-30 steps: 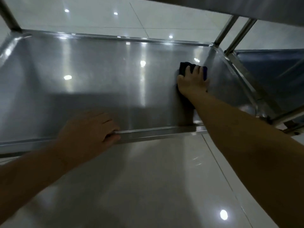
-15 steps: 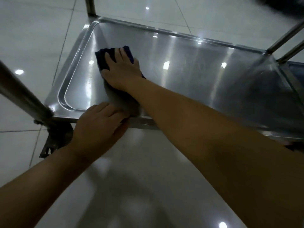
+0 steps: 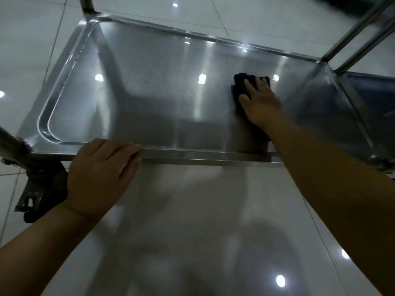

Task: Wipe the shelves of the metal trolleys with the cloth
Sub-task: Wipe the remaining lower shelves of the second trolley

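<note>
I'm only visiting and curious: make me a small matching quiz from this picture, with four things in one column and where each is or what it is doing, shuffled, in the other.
Things:
1. left hand
2. right hand
3. cloth
4. caster

Places or states:
A. dark, lying on the right part of the shelf
B. below the trolley's near left corner
C. holds the shelf's front rim
D. presses down on the cloth, fingers straight

Pairs: 1-C, 2-D, 3-A, 4-B

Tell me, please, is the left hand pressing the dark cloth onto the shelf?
No, the right hand presses the dark cloth on the shelf; the left hand grips its front rim.
</note>
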A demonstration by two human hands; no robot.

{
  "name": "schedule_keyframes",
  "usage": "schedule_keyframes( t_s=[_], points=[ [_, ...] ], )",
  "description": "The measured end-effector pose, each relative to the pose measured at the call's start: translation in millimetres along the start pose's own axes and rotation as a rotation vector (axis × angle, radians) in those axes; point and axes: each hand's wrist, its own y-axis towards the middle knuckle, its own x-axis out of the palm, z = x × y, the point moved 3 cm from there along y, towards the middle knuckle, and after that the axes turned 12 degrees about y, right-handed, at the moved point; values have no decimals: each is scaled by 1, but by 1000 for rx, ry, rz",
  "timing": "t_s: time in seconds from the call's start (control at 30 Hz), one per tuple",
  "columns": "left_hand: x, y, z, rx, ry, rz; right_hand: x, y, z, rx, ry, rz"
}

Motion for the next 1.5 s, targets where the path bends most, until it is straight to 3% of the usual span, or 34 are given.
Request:
schedule_keyframes(
  t_s=[0.17,0.33,0.47,0.7,0.8,0.93,1.07,1.33,1.5],
  points=[
    [2,-2,2,-18,-32,10,-19,-39,59,245,-24,35],
    [-1,-3,0,-26,-74,2,-9,-66,16,378,51,55],
    [-12,-8,-12,-12,-65,-44,18,-65,-74,199,26,20],
    [-40,-28,-48,-91,37,-180,72,-79,-241,-281,44,-93],
    [-45,-35,-52,-163,84,-221,82,-103,-267,-472,12,-147],
    [-46,-27,-44,-138,43,-151,73,-109,-240,-536,17,-148],
    [-42,-17,-30,-107,-13,-115,50,-97,-166,-398,20,-102],
    [-28,-11,-10,-40,-30,-93,-7,-96,4,99,9,-31],
    [-25,-14,-9,-36,-49,-87,-14,-120,22,294,-2,-11]
  ],
)
